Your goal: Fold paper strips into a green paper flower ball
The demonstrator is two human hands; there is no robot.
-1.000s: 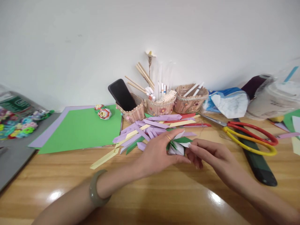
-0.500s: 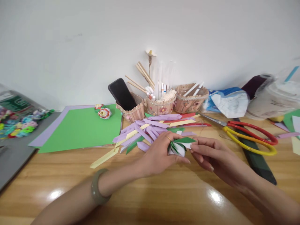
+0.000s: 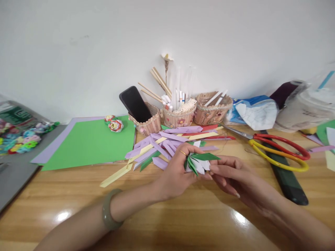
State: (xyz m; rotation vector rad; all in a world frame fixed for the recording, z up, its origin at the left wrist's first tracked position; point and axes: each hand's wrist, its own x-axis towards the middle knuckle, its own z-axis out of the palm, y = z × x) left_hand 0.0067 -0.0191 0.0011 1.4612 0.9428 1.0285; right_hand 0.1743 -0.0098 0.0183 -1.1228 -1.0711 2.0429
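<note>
A folded paper piece (image 3: pixel 200 163), green on one face and white on the other, fans out in several pointed petals between my hands. My left hand (image 3: pixel 174 174), with a ring and a bangle, wraps round its left side, hiding part of it. From the right, the fingertips of my right hand (image 3: pixel 232 172) pinch a white petal near its lower right. Just behind my left hand lies a loose pile of folded paper strips (image 3: pixel 167 146) in purple, yellow, green and red.
Scissors (image 3: pixel 277 150) with red and yellow handles lie right, across a dark flat bar (image 3: pixel 293 184). Green paper (image 3: pixel 86 143) with two small paper flowers (image 3: pixel 115 126) lies left. Behind stand small baskets (image 3: pixel 180 120), a phone (image 3: pixel 134 104), a tissue pack (image 3: pixel 255 111) and a plastic cup (image 3: pixel 309 108).
The folded paper has turned a little, showing more of its green and white petals. My right fingertips have shifted slightly lower and left on it. My left hand keeps its hold.
</note>
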